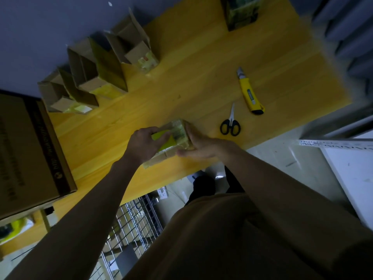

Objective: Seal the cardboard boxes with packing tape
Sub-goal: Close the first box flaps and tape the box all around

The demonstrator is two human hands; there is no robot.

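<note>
A small cardboard box (180, 132) wrapped in glossy tape lies near the front edge of the yellow wooden table (201, 63). A bright yellow-green patch (164, 140) shows on its top. My left hand (144, 145) grips the box from above and the left, fingers curled over the yellow patch. My right hand (198, 145) lies flat along the box's right side, fingers straight and pressed against the taped face. The near part of the box is hidden under both hands.
Three open cardboard boxes (96, 71) stand in a row at the table's back left. A taped box (240, 14) sits at the far end. Scissors (230, 126) and a yellow utility knife (250, 91) lie to the right. A large carton (26, 154) stands at left.
</note>
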